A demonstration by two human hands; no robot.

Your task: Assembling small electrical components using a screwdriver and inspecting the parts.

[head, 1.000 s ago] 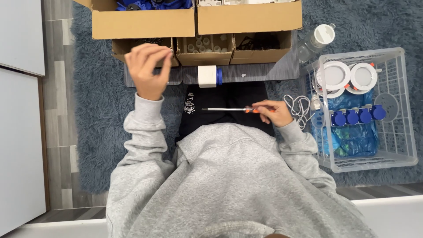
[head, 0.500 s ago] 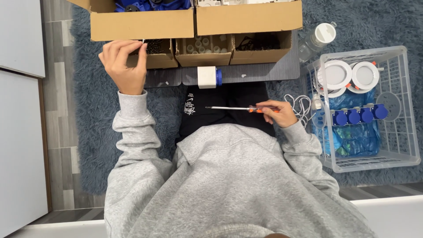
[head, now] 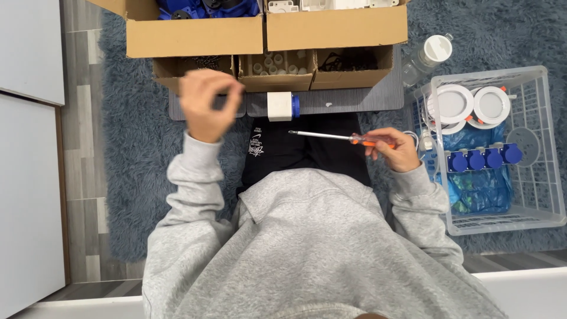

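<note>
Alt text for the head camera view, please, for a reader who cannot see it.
Seen from above, a person in a grey sweatshirt holds an orange-handled screwdriver in the right hand, while the raised left hand, fingers pinched together, is blurred in front of small cardboard boxes. A clear plastic basket with round white fittings and blue parts sits to the right on a blue-grey rug.

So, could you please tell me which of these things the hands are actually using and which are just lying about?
In use:
- orange-handled metal screwdriver, held in right hand
- left hand, fingers pinched together, blurred, over small open cardboard box of dark bits

Lying about:
- white and blue block
- clear plastic crate
- clear bottle
</note>
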